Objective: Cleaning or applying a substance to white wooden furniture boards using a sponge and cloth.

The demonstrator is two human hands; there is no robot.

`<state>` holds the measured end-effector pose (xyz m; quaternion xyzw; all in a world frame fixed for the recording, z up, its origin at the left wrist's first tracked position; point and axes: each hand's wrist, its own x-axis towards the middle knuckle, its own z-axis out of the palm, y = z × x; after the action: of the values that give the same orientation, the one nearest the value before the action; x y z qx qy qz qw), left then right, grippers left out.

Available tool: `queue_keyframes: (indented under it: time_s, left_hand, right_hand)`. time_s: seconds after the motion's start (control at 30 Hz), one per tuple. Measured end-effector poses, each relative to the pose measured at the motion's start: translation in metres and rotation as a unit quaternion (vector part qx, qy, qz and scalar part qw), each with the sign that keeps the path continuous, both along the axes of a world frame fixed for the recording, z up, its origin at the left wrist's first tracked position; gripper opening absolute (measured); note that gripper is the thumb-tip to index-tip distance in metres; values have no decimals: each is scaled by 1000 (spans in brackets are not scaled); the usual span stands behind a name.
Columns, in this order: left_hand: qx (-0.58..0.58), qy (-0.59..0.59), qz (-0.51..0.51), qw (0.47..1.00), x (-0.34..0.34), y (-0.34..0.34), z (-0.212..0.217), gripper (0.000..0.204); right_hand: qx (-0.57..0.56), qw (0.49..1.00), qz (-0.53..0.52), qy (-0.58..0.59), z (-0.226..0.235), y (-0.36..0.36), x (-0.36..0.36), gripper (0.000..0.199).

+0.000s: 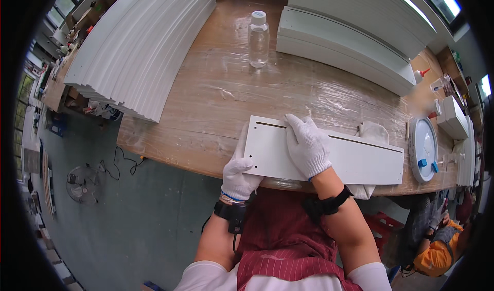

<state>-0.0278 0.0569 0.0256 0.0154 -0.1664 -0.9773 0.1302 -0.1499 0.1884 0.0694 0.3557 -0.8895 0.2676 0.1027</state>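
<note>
We've got the white panel [360, 162] along the table's near edge, L end by our L hand [240, 175], R end pointing twd the round pale-blue lid [423, 137], w/ a narrow gap btw. Our L hand grips the panel's L end, thumb on top by the drilled holes, fingers behind the edge; our R hand [309, 144] lies palm-down across the mid face, fingertips at the far long edge by the slot, but can't tell if they curl over & clamp. Near long edge sits close to the table edge, just in front of our apron [288, 229]; can't tell if that end is lifted. A white cloth [373, 131] pokes out both sides of the panel's R half. For moving, a wide stretch of tabletop runs from the far edge up to the clear bottle [259, 44], btw the tall L stack of white boards [149, 34] & the R pile [339, 39]. Table [206, 106] is brown, covered in shiny, wrinkled clear film. Rm: green-gray floor [144, 214], fan [82, 185] + black cable [119, 162] on L, red crate [381, 226] & co-worker in orange [437, 255] lower R.
</note>
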Motion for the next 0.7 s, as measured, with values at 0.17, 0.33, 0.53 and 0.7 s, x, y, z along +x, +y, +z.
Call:
queue_keyframes:
  time_s: [0.17, 0.33, 0.53, 0.7]
  left_hand:
    - [20, -82, 17, 996, -2, -1, -9, 90]
    - [86, -69, -1, 994, -10, -7, -8, 101]
    - [252, -9, 0, 968, -9, -4, -11, 105]
    - [178, -43, -9, 983, -8, -3, -9, 106]
  right_hand:
    - [122, 984, 114, -54, 10, -55, 7, 33]
    - [200, 930, 275, -142, 26, -46, 34, 35]
    - [148, 969, 159, -118, 11, -56, 8, 43]
    - [108, 971, 188, -105, 18, -57, 9, 46]
